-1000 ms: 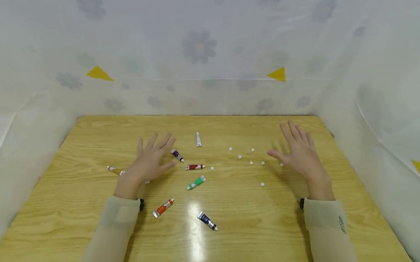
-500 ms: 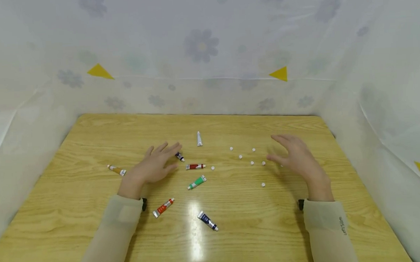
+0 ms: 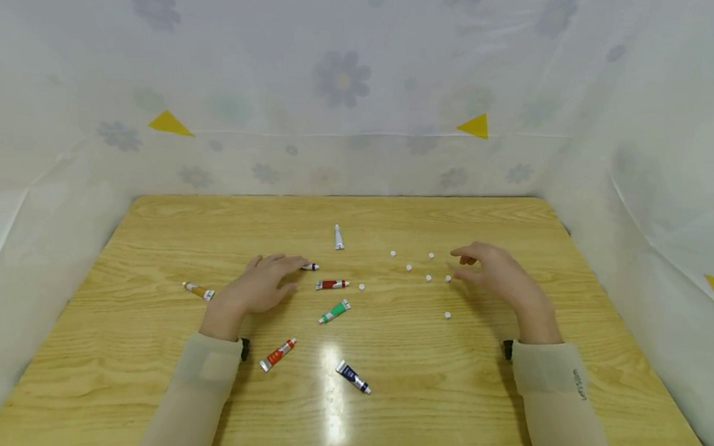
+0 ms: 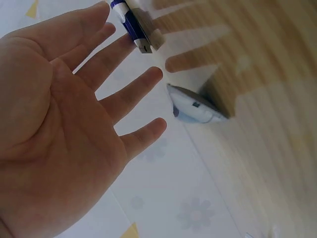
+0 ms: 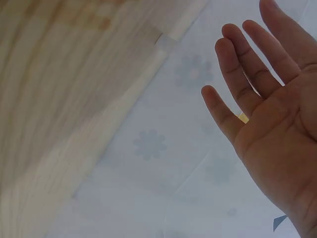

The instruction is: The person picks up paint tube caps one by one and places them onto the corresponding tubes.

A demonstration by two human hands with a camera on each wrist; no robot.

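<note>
Head view: hands (image 3: 259, 287) flank scattered tubes (image 3: 333, 284), caps (image 3: 428, 277).

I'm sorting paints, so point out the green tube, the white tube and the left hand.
green tube (image 3: 334, 311), head view, middle of its body
white tube (image 3: 337, 237), head view, its body
left hand (image 3: 257, 289), head view, back of the hand

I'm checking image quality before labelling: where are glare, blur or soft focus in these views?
Head view: sharp, with a bright glare streak on the table near the dark blue tube. Left wrist view: the tabletop is blurred, the left hand fairly sharp. Right wrist view: the wood is smeared soft, the right hand clearer.
</note>
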